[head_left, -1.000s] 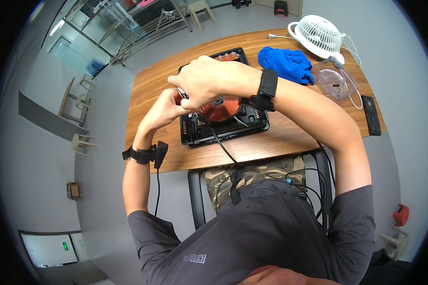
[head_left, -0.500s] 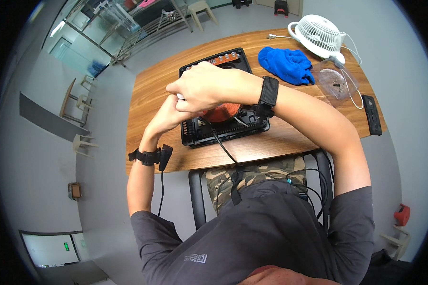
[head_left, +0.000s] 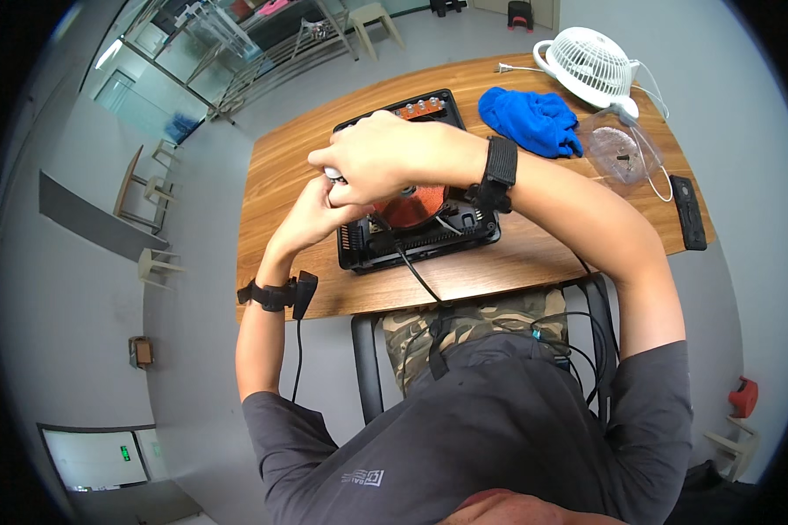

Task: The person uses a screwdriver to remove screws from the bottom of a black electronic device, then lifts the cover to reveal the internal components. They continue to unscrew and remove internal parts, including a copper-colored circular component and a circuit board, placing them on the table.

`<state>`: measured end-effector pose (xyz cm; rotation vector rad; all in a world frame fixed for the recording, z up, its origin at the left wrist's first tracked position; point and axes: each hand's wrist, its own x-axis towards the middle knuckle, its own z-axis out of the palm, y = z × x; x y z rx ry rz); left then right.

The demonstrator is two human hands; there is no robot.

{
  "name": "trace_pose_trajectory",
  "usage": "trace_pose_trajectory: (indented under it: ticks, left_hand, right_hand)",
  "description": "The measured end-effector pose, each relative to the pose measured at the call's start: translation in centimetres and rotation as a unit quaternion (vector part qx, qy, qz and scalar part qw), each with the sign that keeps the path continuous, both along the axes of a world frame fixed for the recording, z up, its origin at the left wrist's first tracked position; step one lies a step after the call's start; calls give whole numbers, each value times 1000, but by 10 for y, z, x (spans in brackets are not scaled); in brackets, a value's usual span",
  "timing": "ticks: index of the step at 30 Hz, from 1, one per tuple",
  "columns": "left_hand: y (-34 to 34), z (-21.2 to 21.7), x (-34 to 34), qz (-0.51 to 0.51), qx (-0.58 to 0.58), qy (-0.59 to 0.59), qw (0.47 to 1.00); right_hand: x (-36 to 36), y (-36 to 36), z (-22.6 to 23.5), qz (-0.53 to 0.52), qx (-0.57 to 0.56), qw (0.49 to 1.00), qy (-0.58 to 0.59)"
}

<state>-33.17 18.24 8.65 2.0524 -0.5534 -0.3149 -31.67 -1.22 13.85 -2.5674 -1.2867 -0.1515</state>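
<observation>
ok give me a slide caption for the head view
Left hand and right hand close together above an open black case with a copper-coloured coil, blue cloth and white fan nearby.

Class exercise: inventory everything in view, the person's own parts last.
table: 1, brown, centre
opened appliance: 1, black-copper, tabletop
fan: 1, white, table's far right
cloth: 1, blue, left of fan
tray: 1, clear, right of cloth
bar: 1, black, table's right edge
stools: several, pale, on floor
rack: 1, metallic, upper left
small piece: 1, white, in right grip
wrist straps: 2, black, both wrists
left grip: 1, bare, appliance's left
right grip: 1, bare, over appliance
</observation>
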Motion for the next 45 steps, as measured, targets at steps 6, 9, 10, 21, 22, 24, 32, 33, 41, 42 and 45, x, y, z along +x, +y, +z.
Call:
trace_pose_trajectory:
  ticks: [6,9,10,21,22,24,32,33,41,42,45]
  left_hand:
    - [-3,-11,10,5,19,-38,999]
    - [-20,-6,4,31,33,-51,998]
    - [-21,-5,5,27,37,-47,998]
    - [7,-7,4,-7,-7,22,1000]
    - [7,-6,5,-5,12,19,1000]
    - [5,-11,8,2,27,-29,999]
    - [-12,-22,14,24,21,-98,995]
    - [-10,-19,13,2,49,-82,995]
    - [6,-10,11,-3,-24,15,1000]
    - [4,-11,13,-3,-9,-10,1000]
    - [-2,-24,17,24,28,-68,997]
  right_hand:
    - [5,3,6,-37,-36,996,-69]
    - [5,2,-3,-51,9,994,-100]
    - [10,4,-11,-48,20,993,-105]
    - [1,2,-2,-12,6,997,-78]
    - [2,6,2,-23,-17,997,-66]
    - [4,7,-3,-19,32,993,-116]
    - [8,9,-12,-46,44,991,-117]
    - [8,10,-11,-52,36,992,-109]
    - [13,2,-21,-52,86,994,-38]
    - [13,3,-24,-55,105,992,-43]
    - [12,3,-27,-71,120,990,-36]
